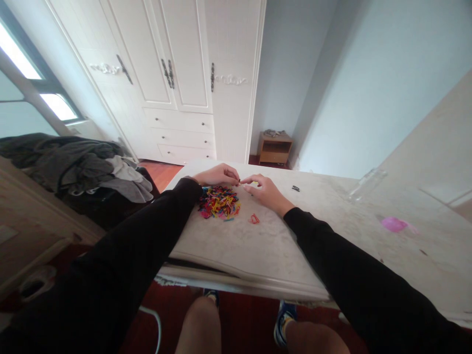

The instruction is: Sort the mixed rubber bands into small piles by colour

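My left hand (221, 174) is over the far edge of a heap of small, bright-coloured bands (220, 202). Its thumb and fingertips are pinched on something tiny and dark, too small to name. Facing it from the right, my right hand (263, 191) reaches its index finger up to the left fingertips. The right thumb is held a little apart below, and a bit of yellow shows between the two. A few loose red bands (253, 219) lie on the pale table top (236, 246), nearer me than the right hand.
A small black item (295, 188) lies right of my hands. Farther right are a clear bottle-like object (367, 184) and a pink piece (394, 224). A dark clothes pile (73, 162) is at left. A white wardrobe (180, 132) and a small wooden cabinet (275, 150) stand behind.
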Motion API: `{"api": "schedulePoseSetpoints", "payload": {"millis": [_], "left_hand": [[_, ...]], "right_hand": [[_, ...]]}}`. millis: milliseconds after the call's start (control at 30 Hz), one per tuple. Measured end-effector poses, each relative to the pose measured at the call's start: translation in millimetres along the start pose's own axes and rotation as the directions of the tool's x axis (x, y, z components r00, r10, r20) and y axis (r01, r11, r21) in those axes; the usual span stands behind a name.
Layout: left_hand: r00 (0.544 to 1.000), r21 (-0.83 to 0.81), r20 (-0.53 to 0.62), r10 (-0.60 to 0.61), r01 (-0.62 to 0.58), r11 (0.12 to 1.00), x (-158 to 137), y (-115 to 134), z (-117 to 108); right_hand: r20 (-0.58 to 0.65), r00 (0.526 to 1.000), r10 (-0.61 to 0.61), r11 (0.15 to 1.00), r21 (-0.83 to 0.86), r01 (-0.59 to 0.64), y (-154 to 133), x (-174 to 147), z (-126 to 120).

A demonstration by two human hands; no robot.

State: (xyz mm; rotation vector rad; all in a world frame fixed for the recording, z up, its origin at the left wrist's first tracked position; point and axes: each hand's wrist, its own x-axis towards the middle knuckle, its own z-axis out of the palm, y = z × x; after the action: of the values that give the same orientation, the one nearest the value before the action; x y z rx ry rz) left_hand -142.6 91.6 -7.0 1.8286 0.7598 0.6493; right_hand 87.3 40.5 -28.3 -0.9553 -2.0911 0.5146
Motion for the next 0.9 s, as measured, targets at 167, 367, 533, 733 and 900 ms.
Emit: {"api": "schedulePoseSetpoints", "payload": {"millis": [167,367,533,733,900], "left_hand": [[0.999,-0.013,-0.019,-0.033,0.033,0.999,2.0,-5.5,-1.6],[0.999,-0.019,-0.025,-0.035,0.034,0.999,3.7,-9.0,-2.5],[0.999,-0.015,-0.027,-0.024,0.023,1.0,3.3,-9.8,-2.6],[1.0,-0.012,-0.01,-0.005,0.005,1.0,3.0,-8.3,-2.0],[1.0,-0.027,0.001,0.003,-0.003,1.0,2.9,-5.4,-0.5]], "right_hand": [[-0.168,0.982,0.091,0.993,-0.056,-0.102,2.2,3.4,-1.5],[-0.312,0.881,0.355,0.921,-0.045,-0.387,8.9,7.2,-5.2],[-0.315,0.856,0.41,0.887,-0.08,-0.454,6.7,6.5,-5.8],[-0.347,0.867,0.358,0.905,-0.099,-0.414,5.5,6.0,-6.2],[-0.228,0.969,0.097,0.989,-0.084,-0.119,4.1,4.2,-3.4]]}}
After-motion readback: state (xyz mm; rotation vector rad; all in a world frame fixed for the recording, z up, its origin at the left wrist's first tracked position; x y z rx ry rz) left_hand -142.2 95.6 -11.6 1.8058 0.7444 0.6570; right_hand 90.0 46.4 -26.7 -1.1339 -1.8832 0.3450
